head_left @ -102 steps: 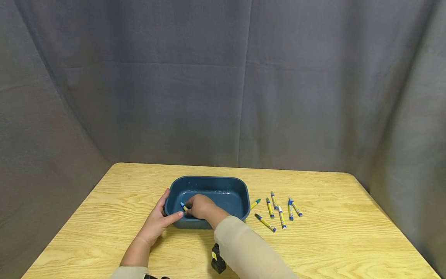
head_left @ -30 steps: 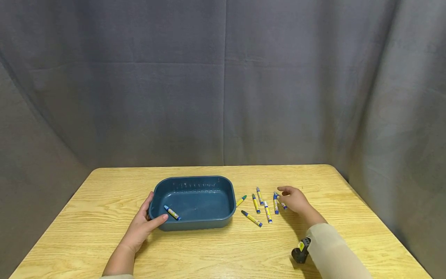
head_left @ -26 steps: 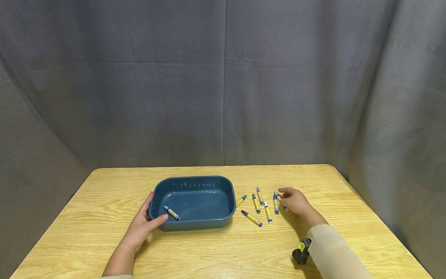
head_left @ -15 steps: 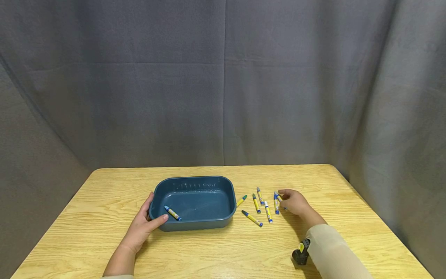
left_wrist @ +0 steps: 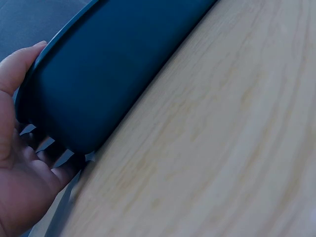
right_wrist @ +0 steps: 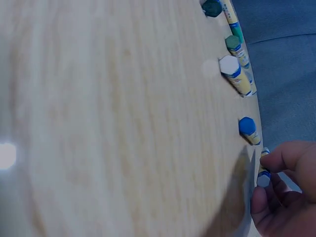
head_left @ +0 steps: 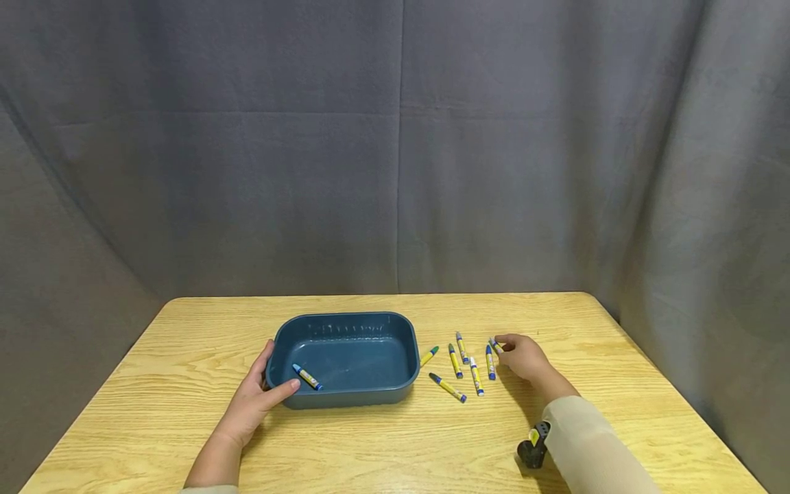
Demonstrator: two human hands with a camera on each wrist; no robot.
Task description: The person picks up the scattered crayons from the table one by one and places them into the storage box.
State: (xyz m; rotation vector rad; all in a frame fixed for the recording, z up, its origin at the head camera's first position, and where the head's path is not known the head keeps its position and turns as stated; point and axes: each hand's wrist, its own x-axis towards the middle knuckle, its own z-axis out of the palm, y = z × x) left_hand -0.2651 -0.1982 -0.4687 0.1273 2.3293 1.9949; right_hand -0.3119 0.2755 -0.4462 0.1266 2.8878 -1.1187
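My left hand (head_left: 252, 396) grips the left end of a dark blue plastic bin (head_left: 345, 398), thumb over the rim and fingers along the outer wall, as the left wrist view also shows. Inside the bin lies a light-blue-tipped crayon (head_left: 307, 377). Over on the right, my right hand (head_left: 524, 358) pinches a crayon with a grey end (right_wrist: 263, 178) between thumb and fingers, low at the table; the hand hides part of it in the head view. A blue crayon (head_left: 490, 362) lies just left of those fingers.
More crayons lie loose between bin and right hand: a white one (head_left: 476, 376), a dark one (head_left: 448, 387), a green one (head_left: 455, 361), a grey one (head_left: 462, 348) and one by the bin's right wall (head_left: 428, 355). A grey curtain (head_left: 395, 171) hangs behind the wooden table (head_left: 345, 453).
My right hand has left the bin, where the light-blue-tipped crayon now lies, and gone right to the loose crayons. Its fingers have closed on one, which has shifted slightly from the blue crayon.
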